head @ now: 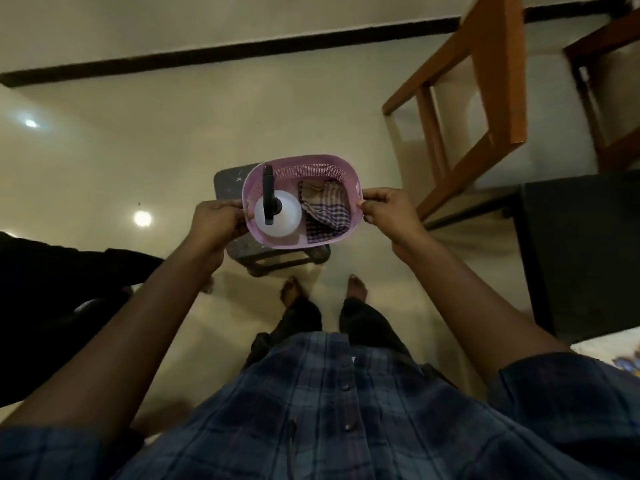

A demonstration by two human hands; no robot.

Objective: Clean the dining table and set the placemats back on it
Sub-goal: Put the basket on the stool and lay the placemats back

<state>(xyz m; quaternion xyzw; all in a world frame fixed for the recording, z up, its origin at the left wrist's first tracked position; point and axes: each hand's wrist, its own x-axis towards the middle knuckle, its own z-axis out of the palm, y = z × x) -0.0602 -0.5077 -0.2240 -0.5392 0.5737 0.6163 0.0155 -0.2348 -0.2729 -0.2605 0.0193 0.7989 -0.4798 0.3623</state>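
Note:
A pink perforated plastic basket (304, 166) is held in front of me, above a small dark stool (227, 183). My left hand (214, 223) grips its left rim and my right hand (384, 211) pinches its right rim. Inside stand a white spray bottle (284, 216) with a black nozzle and a folded checked cloth (327, 211). The dark dining table (581, 251) lies at the right; a patterned placemat corner (620, 355) shows at the far right edge.
A wooden chair (485, 81) stands at the upper right, a second one (609, 81) behind it. Glossy cream floor spreads below. My bare feet (322, 289) stand just behind the stool. A dark shape (52, 306) fills the left side.

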